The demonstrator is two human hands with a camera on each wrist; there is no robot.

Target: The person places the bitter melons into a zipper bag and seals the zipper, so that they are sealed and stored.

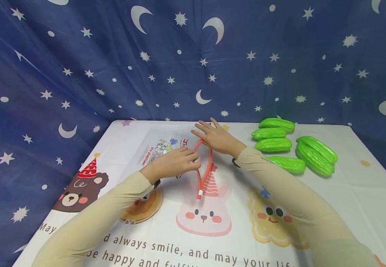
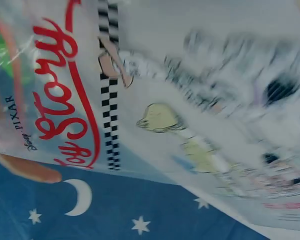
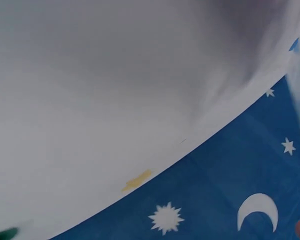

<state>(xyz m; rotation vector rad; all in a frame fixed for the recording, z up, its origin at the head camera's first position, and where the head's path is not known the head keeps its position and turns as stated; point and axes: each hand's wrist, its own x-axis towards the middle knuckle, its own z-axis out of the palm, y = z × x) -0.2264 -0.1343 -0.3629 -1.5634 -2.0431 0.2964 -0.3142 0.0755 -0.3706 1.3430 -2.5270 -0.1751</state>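
Note:
A clear plastic zip bag (image 2: 140, 145) with a cartoon print and red "Toy Story" lettering lies across the table, its red zip edge (image 1: 209, 168) spread into a narrow loop. My left hand (image 1: 176, 163) pinches the near-left side of that edge with curled fingers. Over the far end of the loop reaches my right hand (image 1: 218, 138), its fingers straight and spread, touching the bag; its thumb is hidden. One fingertip (image 2: 40, 170) shows by the bag in the left wrist view. The right wrist view catches mostly the tablecloth.
Several ridged green gourds (image 1: 273, 145), apparently bitter melons, lie at the right back, one partly behind my right forearm. A white tablecloth (image 1: 349, 207) with cartoon prints covers the table. Behind it hangs a blue curtain (image 1: 166, 44) with moons and stars.

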